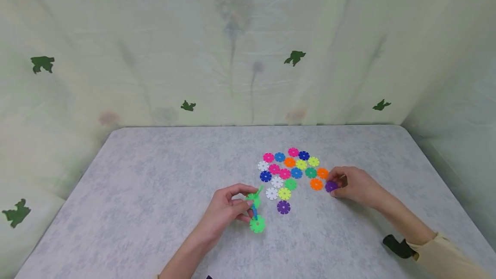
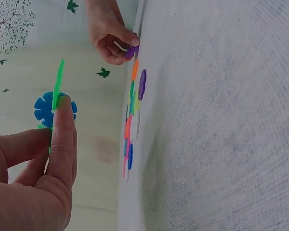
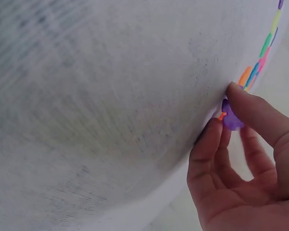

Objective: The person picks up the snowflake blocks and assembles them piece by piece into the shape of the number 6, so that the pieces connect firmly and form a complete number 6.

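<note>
My left hand (image 1: 226, 208) pinches a small chain of notched plastic discs slotted together. In the chain are green discs (image 1: 257, 224) and a blue disc (image 2: 42, 111); one green disc stands edge-on past the index fingertip in the left wrist view. Over at the right end of the disc group, my right hand (image 1: 358, 186) pinches a purple notched disc (image 1: 331, 186) between thumb and fingers, close to the tabletop. Another purple disc (image 1: 283, 207) lies flat just right of the chain.
Several loose discs in pink, white, orange, yellow, green and blue lie between the hands, among them an orange disc (image 1: 316, 184) and a white disc (image 1: 272, 193). The grey table (image 1: 155, 175) ends at a pale curtain (image 1: 162, 55) with green leaf-like shapes.
</note>
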`<state>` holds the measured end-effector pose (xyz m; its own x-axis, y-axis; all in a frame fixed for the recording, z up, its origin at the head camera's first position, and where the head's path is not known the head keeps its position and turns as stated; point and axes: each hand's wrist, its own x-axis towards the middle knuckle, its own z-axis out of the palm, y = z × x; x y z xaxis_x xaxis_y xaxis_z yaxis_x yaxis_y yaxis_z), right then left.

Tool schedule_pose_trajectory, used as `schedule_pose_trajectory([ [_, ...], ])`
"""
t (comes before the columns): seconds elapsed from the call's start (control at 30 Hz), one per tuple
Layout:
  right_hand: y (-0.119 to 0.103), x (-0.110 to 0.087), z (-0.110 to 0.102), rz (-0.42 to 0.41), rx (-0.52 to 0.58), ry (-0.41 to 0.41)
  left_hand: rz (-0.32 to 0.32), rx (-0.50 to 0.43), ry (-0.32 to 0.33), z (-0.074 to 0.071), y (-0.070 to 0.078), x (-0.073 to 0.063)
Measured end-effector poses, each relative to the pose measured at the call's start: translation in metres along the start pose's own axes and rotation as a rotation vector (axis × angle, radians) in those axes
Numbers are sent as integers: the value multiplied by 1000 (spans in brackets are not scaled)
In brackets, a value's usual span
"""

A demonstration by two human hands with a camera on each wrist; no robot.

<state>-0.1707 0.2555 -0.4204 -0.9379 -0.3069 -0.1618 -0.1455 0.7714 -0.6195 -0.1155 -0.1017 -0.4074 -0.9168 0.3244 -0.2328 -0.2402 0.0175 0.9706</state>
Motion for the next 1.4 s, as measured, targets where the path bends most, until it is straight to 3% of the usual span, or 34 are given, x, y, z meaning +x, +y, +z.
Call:
schedule_pose_trajectory([
  [0.27, -4, -5, -1, -12, 56, -43, 16, -22, -8, 4, -1, 2],
  [0.53, -7, -12, 3, -11, 110, 48, -9, -23, -13, 6, -2, 1],
  [0.73, -30, -16, 13, 49, 208, 140, -2, -7, -13, 6, -3, 0],
  [0.87, -46, -20, 18, 28, 257, 181, -7, -4, -17, 6, -4, -1],
  [1.2, -79, -38, 41, 2, 584, 255, 3, -19, -54, 8, -4, -2],
  [1.4, -102, -40, 54, 42, 620, 316, 18, -15, -76, 11, -3, -5],
])
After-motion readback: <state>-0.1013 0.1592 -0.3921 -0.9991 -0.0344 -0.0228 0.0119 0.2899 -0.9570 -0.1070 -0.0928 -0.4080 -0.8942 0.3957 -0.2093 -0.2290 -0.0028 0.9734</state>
